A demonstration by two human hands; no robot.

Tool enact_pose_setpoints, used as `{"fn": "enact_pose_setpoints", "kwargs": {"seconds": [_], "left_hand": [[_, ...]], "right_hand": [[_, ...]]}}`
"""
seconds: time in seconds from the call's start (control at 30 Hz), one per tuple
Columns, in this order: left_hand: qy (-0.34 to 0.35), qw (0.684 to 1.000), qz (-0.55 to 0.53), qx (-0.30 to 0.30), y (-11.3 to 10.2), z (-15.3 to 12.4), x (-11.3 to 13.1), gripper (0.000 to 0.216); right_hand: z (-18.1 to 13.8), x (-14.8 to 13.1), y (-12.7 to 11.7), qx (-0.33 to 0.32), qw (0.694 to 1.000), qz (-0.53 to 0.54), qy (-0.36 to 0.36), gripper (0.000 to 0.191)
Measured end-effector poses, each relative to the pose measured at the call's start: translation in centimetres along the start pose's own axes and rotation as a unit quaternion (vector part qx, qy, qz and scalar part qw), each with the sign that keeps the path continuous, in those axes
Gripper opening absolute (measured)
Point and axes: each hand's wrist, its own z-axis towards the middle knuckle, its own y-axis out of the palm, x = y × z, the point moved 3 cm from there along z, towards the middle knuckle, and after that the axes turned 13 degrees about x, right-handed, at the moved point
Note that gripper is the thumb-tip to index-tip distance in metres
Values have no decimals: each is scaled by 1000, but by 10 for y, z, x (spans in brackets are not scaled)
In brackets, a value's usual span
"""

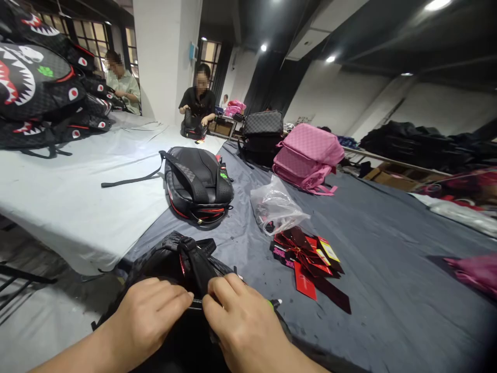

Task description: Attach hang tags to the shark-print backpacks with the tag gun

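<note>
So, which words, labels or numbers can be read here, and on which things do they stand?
None is readable.
Red hang tags: print too small, blurred.
Stacked backpacks: shark-mouth pictures, no words.
Blue wall plate: blurred.
The black backpack that left hand and right hand pinch: no print shows.

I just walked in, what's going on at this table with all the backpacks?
A person is working on a black backpack at the near edge of the grey-covered table. Their left hand and right hand both pinch its top by the handle strap. Beyond it lie a second black backpack, a clear plastic bag and a pile of red hang tags. Pink backpacks sit farther back, and shark-mouth backpacks are stacked at far left. Another person at the far end handles a dark bag.
</note>
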Motion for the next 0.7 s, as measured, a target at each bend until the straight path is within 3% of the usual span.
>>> {"fn": "enact_pose_setpoints", "kwargs": {"seconds": [0.07, 0.17, 0.23, 0.33, 0.43, 0.57, 0.63, 0.7], "left_hand": [[-22, 1000, -1, 11, -4, -19, -5, 32], [-133, 987, 89, 15, -8, -53, -23, 51], [-203, 968, 146, -13, -6, -73, -34, 47], [-253, 961, 106, -43, 3, -94, -47, 31], [-263, 964, 47, 5, 11, -102, -55, 23], [-214, 974, 38, 59, 12, -101, -53, 18], [-199, 977, 40, 70, 11, -100, -51, 20], [-196, 977, 39, 73, 10, -101, -50, 22]], "right_hand": [[1, 3, 3, -6, 1000, 3, 17, 19], [1, 14, 0, 11, 995, 69, 73, 30], [0, 20, 1, 15, 984, 130, 119, 31], [0, 19, 12, -12, 977, 162, 137, 29], [0, 10, 28, -20, 983, 144, 113, 29], [3, -1, 41, -37, 991, 79, 98, 34], [9, -7, 48, -81, 992, 39, 86, 35], [16, -13, 59, -181, 980, 7, 82, 34]]}}
